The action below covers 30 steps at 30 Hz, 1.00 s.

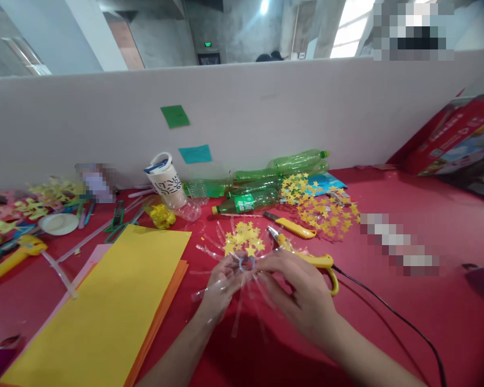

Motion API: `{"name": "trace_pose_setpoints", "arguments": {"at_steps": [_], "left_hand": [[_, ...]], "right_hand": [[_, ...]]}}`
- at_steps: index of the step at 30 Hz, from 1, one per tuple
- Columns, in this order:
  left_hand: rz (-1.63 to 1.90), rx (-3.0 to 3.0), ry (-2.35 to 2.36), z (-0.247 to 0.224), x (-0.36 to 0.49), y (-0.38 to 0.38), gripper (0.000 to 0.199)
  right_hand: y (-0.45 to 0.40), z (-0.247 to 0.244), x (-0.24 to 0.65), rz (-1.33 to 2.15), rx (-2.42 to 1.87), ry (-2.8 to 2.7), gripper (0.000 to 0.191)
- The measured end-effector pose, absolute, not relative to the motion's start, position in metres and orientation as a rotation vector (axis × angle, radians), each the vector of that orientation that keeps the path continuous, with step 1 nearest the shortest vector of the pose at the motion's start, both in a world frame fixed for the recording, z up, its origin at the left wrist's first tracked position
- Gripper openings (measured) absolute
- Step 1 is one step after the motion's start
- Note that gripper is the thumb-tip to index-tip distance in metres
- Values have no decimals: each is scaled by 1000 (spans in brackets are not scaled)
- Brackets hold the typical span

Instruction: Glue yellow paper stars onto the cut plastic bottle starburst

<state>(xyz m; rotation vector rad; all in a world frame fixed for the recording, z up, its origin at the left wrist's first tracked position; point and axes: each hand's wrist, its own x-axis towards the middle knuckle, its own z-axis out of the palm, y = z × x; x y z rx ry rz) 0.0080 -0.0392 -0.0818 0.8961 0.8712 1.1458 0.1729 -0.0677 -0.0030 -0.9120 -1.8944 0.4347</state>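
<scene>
Plastic piece [247, 258], fringed with clear strips [204, 292], frame centre. My left hand [222, 277]: fingers clamped on its ring [241, 264]. My right hand [300, 287]: at its edge, pinch unclear. Likely light, springy, slippery; best held by ring.
</scene>
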Motion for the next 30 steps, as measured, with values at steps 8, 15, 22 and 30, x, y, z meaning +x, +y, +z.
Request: {"name": "trace_pose_setpoints", "arguments": {"at_steps": [8, 15, 22, 30], "left_hand": [[1155, 859, 886, -84, 6, -39, 38], [1143, 796, 886, -81, 7, -39, 39], [1183, 731, 916, -80, 9, -40, 44], [1090, 774, 833, -87, 9, -39, 42]], "right_hand": [[-69, -5, 174, 365, -956, -1922, 28], [-75, 15, 191, 396, -1015, -1794, 19], [-69, 13, 184, 190, -1102, -2136, 8], [-66, 1, 174, 49, -1011, -2025, 15]]}}
